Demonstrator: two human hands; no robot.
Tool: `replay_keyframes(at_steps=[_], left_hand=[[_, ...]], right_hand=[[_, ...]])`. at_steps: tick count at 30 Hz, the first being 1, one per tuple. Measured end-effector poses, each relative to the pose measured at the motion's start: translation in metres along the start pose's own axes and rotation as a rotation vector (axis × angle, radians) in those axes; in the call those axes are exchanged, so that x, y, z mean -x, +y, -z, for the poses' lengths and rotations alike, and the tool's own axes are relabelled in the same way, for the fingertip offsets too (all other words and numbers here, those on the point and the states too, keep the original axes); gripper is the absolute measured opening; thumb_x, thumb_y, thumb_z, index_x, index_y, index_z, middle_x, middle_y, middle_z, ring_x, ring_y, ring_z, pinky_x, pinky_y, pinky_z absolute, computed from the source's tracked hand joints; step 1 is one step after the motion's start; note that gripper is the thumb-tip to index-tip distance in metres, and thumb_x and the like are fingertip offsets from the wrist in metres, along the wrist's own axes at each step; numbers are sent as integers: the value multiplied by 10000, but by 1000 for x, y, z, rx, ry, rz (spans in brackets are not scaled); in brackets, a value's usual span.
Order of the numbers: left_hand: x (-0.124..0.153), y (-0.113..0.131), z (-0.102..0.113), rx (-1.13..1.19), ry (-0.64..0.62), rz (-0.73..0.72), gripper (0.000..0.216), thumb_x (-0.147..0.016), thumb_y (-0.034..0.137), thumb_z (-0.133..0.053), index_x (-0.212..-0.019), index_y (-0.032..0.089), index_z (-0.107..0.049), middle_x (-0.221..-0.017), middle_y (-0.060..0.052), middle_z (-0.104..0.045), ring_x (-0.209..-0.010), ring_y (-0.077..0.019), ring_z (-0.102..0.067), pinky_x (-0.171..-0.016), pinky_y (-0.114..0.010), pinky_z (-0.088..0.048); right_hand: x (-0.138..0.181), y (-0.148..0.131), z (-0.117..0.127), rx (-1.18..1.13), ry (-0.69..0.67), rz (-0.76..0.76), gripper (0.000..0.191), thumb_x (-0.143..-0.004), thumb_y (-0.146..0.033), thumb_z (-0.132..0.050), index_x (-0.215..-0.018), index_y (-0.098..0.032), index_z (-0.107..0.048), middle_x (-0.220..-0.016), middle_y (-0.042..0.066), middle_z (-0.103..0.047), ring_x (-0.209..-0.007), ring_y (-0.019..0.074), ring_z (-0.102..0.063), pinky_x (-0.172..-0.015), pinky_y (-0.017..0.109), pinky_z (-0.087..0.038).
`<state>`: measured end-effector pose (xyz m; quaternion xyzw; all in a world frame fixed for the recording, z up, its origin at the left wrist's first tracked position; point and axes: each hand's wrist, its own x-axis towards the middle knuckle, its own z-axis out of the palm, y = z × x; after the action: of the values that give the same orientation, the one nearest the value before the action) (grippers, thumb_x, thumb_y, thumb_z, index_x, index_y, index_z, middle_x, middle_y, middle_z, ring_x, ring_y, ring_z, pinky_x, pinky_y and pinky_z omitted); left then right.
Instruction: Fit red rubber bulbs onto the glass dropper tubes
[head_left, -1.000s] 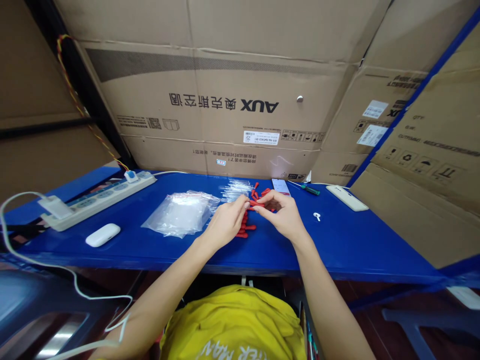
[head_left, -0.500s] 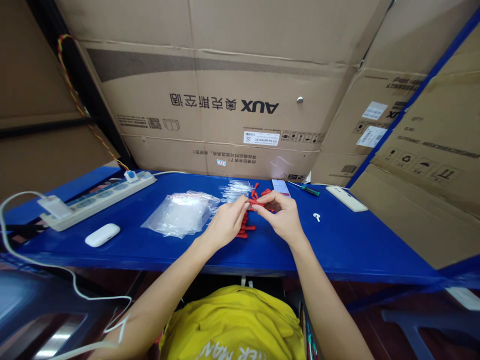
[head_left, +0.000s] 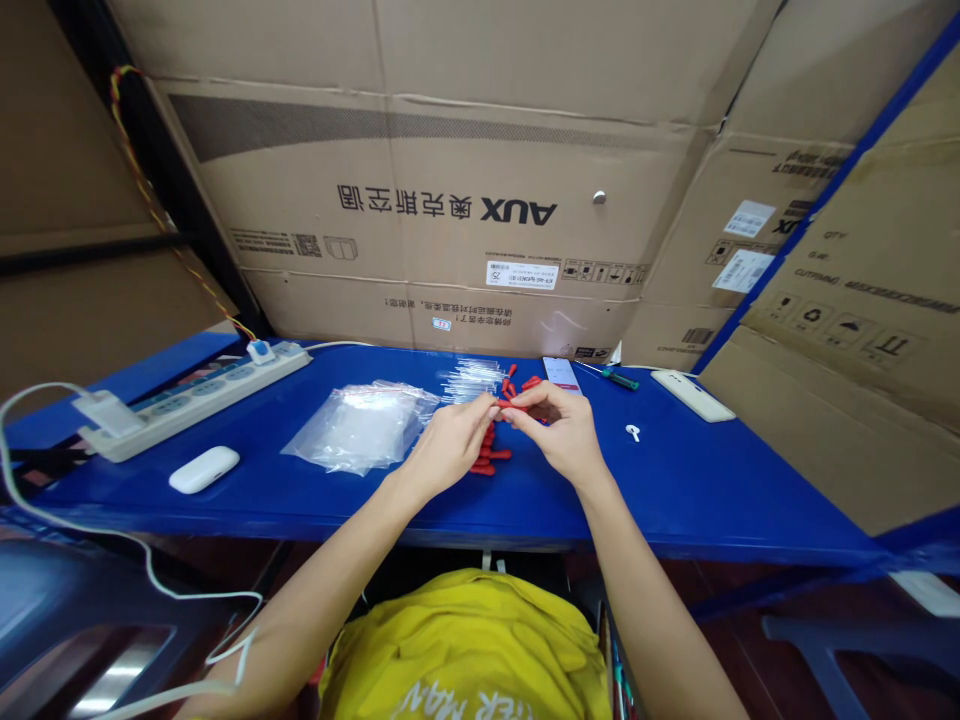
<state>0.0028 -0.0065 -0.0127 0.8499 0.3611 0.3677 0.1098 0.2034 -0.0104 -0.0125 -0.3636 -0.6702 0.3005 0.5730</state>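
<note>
A red piece [head_left: 514, 405] lies crosswise — the right hand [head_left: 564, 425] pinches one end, the left hand [head_left: 450, 442] apparently the other, largely hidden. Loose red pieces [head_left: 491, 467] lie close by.

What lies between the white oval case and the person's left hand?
In the head view, a pile of clear plastic bags lies between the white oval case and the left hand.

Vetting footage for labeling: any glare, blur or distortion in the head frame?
Head view: glare whitens the clear bags; head view, lower left: dark seat looks stretched and soft; head view, center: the red piece between left hand and right hand shows little fine detail.
</note>
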Motion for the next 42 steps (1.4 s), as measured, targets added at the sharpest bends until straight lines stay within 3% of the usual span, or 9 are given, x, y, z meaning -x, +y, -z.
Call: replay_keyframes(at_steps=[9, 16, 25, 32, 36, 42], left_hand=[[1, -1, 1, -34, -15, -42, 309, -1152, 322, -348, -917, 217, -520, -739, -6, -632, -635, -165, -585, -649, -274, -382], [2, -4, 1, -108, -75, -62, 288, -1149, 311, -341, -998, 208, -565, -877, -58, -744, -730, -194, -689, -681, -282, -441], [0, 0, 1, -138, -82, 37, 281, -1155, 377, -353, -1180, 213, -580, -885, -44, -738, -767, -229, -728, -701, -299, -481], [-1, -3, 1, -163, -76, -2, 287, -1151, 330, -349, -1126, 218, -612, -1072, -77, -771, -919, -224, -744, -796, -309, -528], [0, -6, -1, -237, -140, 31, 269, -1144, 321, -362, -1080, 221, -604, -976, -61, -781, -817, -209, -739, -696, -275, -492], [-1, -6, 1, -272, -126, 36, 286, -1143, 334, -375, -1001, 226, -599, -838, -32, -737, -733, -198, -697, -625, -254, -403]], right_hand=[[-1, -4, 2, -14, -5, -6, 366, -814, -586, -890, -878, -246, -771, -837, 62, -824, -735, 252, -791, -745, 416, -666], [0, -1, 2, -37, -35, -17, 335, -829, -555, -889, -896, -248, -773, -841, 58, -823, -753, 254, -796, -755, 413, -664], [-6, -4, 18, -54, -121, -74, 353, -803, -518, -913, -1011, -256, -800, -976, 47, -818, -910, 245, -793, -875, 410, -664], [-7, -5, 23, -55, -92, -105, 319, -897, -531, -820, -1017, -238, -782, -841, 33, -793, -767, 211, -773, -769, 375, -665], [-7, -2, 23, -62, -80, -101, 363, -863, -523, -856, -1084, -246, -775, -881, 34, -803, -822, 223, -790, -818, 388, -673], [-6, 1, 23, -43, -85, -96, 328, -852, -535, -859, -964, -235, -788, -843, 42, -799, -771, 221, -774, -770, 387, -663]])
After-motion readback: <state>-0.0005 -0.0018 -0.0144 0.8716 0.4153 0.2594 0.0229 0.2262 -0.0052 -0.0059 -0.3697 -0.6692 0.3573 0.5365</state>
